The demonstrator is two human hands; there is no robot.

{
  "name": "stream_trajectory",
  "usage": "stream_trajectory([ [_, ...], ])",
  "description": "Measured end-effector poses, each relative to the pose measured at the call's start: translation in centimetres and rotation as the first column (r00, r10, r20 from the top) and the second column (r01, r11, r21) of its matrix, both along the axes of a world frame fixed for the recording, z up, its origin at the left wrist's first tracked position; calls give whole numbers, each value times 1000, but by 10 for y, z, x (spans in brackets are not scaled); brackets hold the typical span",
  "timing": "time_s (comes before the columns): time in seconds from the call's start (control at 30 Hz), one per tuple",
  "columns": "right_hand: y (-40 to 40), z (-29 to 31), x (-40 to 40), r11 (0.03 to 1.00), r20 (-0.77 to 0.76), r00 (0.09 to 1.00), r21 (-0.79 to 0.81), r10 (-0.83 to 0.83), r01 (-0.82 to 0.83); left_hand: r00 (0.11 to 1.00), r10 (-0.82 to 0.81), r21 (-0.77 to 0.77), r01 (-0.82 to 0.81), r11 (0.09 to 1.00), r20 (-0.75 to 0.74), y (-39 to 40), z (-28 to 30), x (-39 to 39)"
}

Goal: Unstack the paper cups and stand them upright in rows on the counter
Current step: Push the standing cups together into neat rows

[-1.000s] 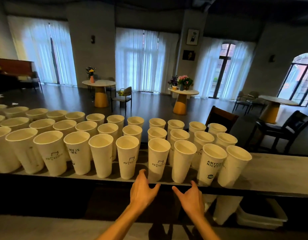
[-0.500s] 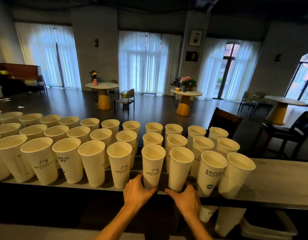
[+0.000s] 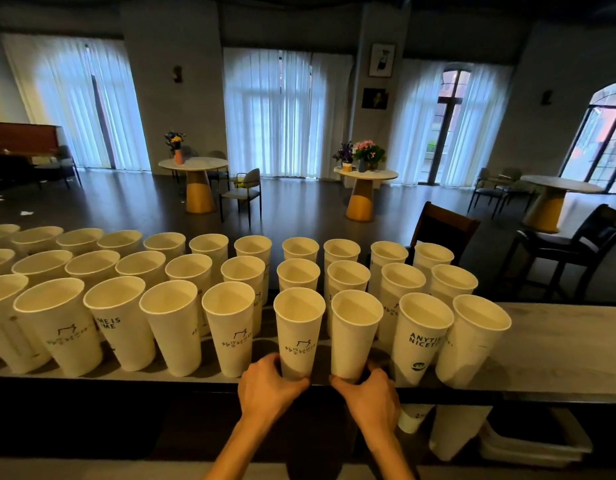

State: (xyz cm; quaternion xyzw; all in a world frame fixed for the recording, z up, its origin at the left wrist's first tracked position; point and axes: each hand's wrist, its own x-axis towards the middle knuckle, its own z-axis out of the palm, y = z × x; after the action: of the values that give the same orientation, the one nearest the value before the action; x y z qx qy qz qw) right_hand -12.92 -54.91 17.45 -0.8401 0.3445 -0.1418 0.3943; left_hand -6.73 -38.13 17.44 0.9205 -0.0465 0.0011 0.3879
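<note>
Three rows of white paper cups (image 3: pixel 182 327) stand upright on the bench (image 3: pixel 556 344). Left hand (image 3: pixel 265 388) wraps the base of the logo cup (image 3: pixel 298 336) — right hand (image 3: pixel 370 393) wraps the plain cup (image 3: pixel 355 336) beside it, front row.

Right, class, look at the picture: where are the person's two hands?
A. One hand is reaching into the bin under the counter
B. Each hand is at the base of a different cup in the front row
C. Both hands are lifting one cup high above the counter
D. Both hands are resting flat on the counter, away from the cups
B: the left hand wraps the base of one front-row cup, the right hand the base of the neighbouring cup, both standing on the counter.
</note>
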Motion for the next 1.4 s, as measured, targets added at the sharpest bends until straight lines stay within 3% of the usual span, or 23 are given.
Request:
stream_trajectory([
  [0.83, 7, -9, -2, 998, -4, 999, 40, -47, 48, 994, -85, -114, 77, 990, -62, 10, -6, 4],
  [1.17, 0, -10, 0, 999, -4, 1000, 48, -21, 21, 997, -34, -106, 27, 994, -73, 6, 4, -6],
  [1.27, 6, -12, -5, 997, 33, 999, 73, -34, 31, 996, -31, -98, 23, 995, -87, 9, 9, -14],
  [1.4, 31, -12, -26, 962, 196, 954, 201, -226, 187, 985, -46, -173, 17, 985, -166, 27, 5, -28],
])
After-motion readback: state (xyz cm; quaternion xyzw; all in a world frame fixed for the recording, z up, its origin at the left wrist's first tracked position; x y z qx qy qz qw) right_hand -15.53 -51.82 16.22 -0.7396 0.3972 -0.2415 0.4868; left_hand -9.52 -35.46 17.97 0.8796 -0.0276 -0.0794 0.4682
